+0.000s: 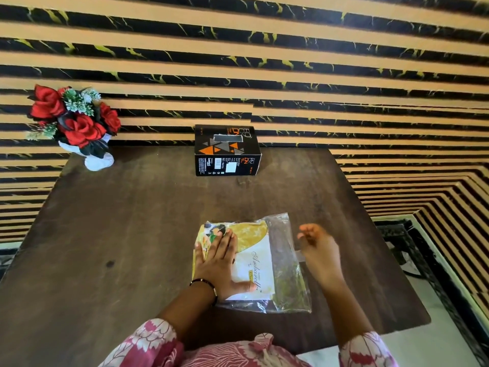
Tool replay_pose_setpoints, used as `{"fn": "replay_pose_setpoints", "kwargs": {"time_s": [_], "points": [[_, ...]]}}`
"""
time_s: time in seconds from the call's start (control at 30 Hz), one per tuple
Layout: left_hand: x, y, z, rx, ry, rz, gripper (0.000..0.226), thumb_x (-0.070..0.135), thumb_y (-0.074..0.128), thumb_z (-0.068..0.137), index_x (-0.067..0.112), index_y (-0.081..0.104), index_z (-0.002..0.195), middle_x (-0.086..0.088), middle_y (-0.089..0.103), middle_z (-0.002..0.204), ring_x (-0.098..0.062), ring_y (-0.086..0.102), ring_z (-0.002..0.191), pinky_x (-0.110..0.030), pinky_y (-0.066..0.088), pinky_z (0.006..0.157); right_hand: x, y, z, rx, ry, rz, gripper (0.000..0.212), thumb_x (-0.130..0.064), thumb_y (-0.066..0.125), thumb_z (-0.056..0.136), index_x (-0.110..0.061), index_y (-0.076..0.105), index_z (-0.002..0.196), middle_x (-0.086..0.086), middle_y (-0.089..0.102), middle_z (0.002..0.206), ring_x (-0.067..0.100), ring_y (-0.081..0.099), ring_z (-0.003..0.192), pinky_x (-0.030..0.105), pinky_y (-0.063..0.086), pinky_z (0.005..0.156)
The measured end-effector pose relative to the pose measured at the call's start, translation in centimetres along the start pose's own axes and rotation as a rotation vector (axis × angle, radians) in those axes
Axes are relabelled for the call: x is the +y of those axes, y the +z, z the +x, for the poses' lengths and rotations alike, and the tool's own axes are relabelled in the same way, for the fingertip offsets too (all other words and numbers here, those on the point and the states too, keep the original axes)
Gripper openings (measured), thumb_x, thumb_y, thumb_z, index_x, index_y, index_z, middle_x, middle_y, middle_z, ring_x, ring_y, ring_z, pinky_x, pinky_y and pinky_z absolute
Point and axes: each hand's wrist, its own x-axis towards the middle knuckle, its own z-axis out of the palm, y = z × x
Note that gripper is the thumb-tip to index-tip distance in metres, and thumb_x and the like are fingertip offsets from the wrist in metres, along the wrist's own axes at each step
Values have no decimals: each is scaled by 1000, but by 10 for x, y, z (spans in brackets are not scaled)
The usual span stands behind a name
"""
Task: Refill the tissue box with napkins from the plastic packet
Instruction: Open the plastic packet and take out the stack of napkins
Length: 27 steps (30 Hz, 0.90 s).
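Note:
A clear plastic packet (267, 263) with a yellow and white printed napkin pack inside lies flat on the dark wooden table (132, 234), near its front edge. My left hand (219, 266) rests flat on the packet's left half, fingers spread, pressing it down. Just beyond the packet's right edge my right hand (320, 255) is blurred, its fingers curled; whether it pinches the small flap there I cannot tell. A black tissue box (227, 151) with orange triangles stands at the table's far edge by the wall, its top slot showing no tissue.
A white vase of red artificial roses (76, 125) stands at the table's far left corner. A striped black and tan wall runs behind the table. To the right, the table edge drops to a patterned floor (423, 260).

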Motion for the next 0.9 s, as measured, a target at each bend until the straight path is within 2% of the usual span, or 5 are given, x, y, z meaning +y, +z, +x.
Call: {"fn": "replay_pose_setpoints", "kwargs": {"time_s": [0.1, 0.33, 0.57, 0.73, 0.9], "points": [[-1, 1, 1, 7, 0, -8, 130, 98, 13, 34, 23, -34, 130, 12, -33, 145, -8, -31, 131, -58, -13, 110, 9, 7, -4, -176, 94, 11, 12, -22, 65, 83, -13, 64, 91, -2, 68, 79, 17, 64, 78, 21, 49, 64], [-1, 2, 0, 13, 13, -2, 126, 95, 8, 36, 22, -33, 130, 10, -28, 150, -8, -30, 130, -58, -13, 109, 8, 12, 3, -151, -41, -281, 4, -24, 61, 79, -21, 61, 76, 1, 64, 84, 24, 63, 88, 38, 55, 77], [-1, 0, 0, 12, 10, -2, 129, 95, 10, 37, 23, -27, 138, 9, -24, 152, -14, -23, 140, -58, -14, 109, 3, -7, 4, -70, -161, -66, 13, -6, 63, 80, -13, 62, 69, -3, 59, 67, 7, 56, 60, 8, 43, 57], [0, -1, -2, 12, 10, -4, 132, 95, 5, 33, 25, -20, 141, 9, -22, 153, -15, -21, 140, -59, -13, 109, 11, -5, 4, -296, 228, 656, 16, -2, 52, 90, -2, 62, 78, 14, 67, 69, 27, 68, 65, 34, 60, 61], [-2, -1, -3, 17, 20, -12, 128, 94, 14, 39, 26, -21, 141, 9, -23, 153, -14, -21, 140, -58, -14, 108, 38, -6, 10, -480, 562, 591, 25, 0, 38, 95, 2, 63, 99, 17, 73, 82, 27, 72, 69, 36, 61, 61]]}}
